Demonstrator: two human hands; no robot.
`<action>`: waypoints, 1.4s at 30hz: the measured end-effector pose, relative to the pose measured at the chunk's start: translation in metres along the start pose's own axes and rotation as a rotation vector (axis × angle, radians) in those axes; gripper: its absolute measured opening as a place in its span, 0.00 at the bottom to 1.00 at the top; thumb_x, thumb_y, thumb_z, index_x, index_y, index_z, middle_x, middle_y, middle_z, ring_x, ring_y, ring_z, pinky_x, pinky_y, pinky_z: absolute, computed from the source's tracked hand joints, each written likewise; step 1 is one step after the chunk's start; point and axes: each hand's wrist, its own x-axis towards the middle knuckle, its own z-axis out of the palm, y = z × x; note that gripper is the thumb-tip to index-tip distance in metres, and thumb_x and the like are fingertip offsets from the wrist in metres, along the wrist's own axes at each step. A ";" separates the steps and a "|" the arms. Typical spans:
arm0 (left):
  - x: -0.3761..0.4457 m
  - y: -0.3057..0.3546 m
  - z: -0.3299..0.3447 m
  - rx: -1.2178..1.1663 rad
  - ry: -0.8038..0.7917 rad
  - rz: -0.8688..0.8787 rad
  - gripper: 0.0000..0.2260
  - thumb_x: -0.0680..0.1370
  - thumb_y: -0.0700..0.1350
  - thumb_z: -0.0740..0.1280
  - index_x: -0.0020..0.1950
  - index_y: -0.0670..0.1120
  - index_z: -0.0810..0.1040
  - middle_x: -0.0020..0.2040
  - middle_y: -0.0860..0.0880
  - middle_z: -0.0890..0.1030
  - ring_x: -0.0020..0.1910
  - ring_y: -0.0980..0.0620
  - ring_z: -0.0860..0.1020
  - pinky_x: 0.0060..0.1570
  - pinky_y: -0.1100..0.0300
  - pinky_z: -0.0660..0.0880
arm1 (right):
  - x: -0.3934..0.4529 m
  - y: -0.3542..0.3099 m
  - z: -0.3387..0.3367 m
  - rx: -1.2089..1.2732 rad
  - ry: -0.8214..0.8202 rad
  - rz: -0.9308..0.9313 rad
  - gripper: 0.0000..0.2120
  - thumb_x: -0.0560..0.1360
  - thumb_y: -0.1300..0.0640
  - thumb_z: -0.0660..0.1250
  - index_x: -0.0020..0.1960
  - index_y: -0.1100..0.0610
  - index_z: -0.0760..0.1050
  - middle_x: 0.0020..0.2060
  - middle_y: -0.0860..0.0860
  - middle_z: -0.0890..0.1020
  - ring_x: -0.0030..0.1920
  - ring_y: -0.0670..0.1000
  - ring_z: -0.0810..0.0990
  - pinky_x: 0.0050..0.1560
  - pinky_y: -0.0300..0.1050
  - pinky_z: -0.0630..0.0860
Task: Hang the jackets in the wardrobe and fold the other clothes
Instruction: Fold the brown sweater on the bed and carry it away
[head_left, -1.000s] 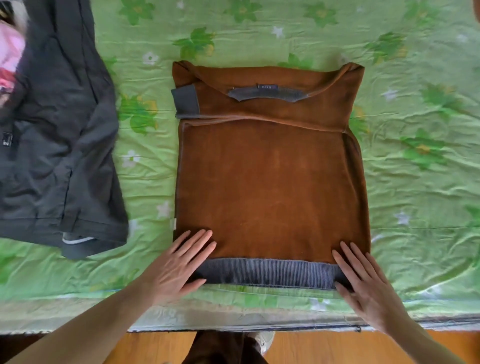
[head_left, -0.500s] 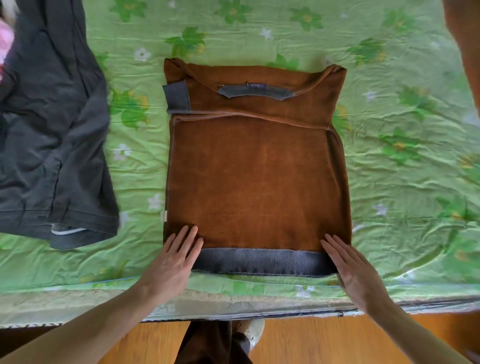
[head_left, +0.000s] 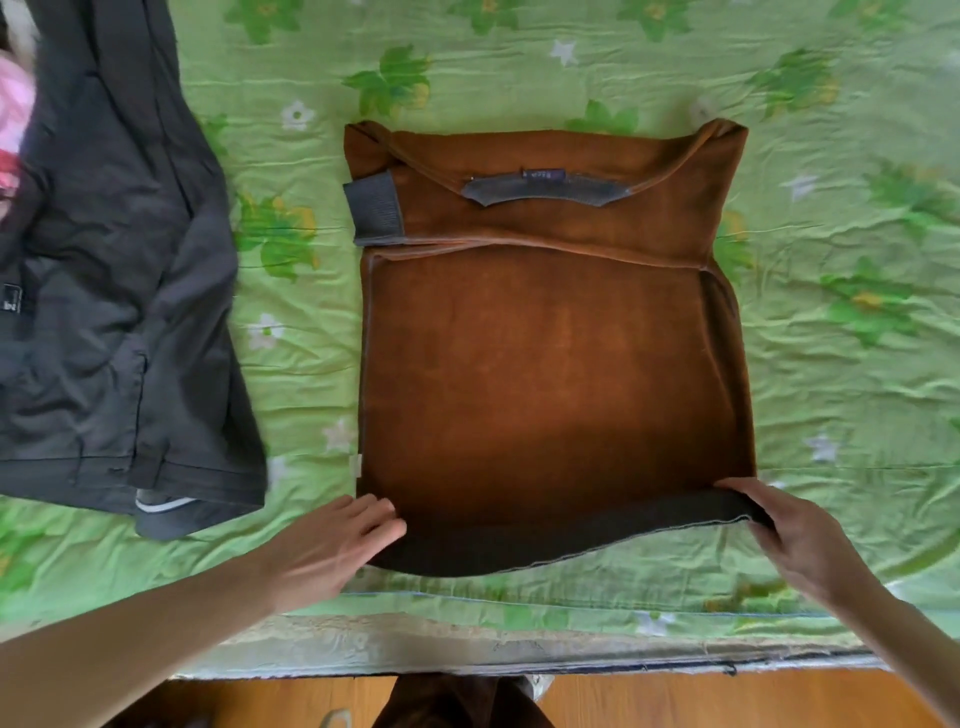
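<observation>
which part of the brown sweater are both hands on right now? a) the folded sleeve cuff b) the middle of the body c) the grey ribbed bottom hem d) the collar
c: the left hand and right hand sit at the two near corners of the brown sweater, on its grey ribbed hem, with the right corner lifted off the green sheet.

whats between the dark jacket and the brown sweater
Only bare green floral bedsheet separates the dark jacket from the brown sweater, as the head view shows.

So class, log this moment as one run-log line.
stage: folding brown sweater | left hand: at hem corner | right hand: lifting hem | dark jacket: on bed, unhung
</observation>
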 end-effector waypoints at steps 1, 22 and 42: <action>-0.003 -0.002 0.000 0.003 -0.028 0.041 0.36 0.59 0.39 0.84 0.63 0.51 0.75 0.58 0.51 0.76 0.48 0.55 0.79 0.42 0.64 0.79 | 0.004 0.001 0.003 -0.007 -0.006 0.006 0.36 0.68 0.75 0.77 0.64 0.44 0.74 0.42 0.38 0.80 0.39 0.35 0.79 0.44 0.20 0.67; 0.065 -0.101 -0.094 -0.755 0.398 -0.399 0.05 0.77 0.52 0.77 0.44 0.56 0.83 0.37 0.62 0.82 0.35 0.62 0.79 0.34 0.69 0.68 | 0.098 -0.027 -0.065 0.409 0.188 0.330 0.10 0.78 0.65 0.71 0.46 0.50 0.84 0.37 0.45 0.85 0.40 0.46 0.83 0.39 0.32 0.72; 0.171 -0.160 -0.111 -0.918 0.896 -0.837 0.05 0.84 0.43 0.69 0.53 0.41 0.77 0.45 0.44 0.79 0.41 0.50 0.75 0.44 0.60 0.73 | 0.226 -0.048 -0.073 0.075 0.512 0.304 0.20 0.83 0.40 0.50 0.56 0.56 0.68 0.36 0.62 0.79 0.37 0.69 0.80 0.36 0.55 0.71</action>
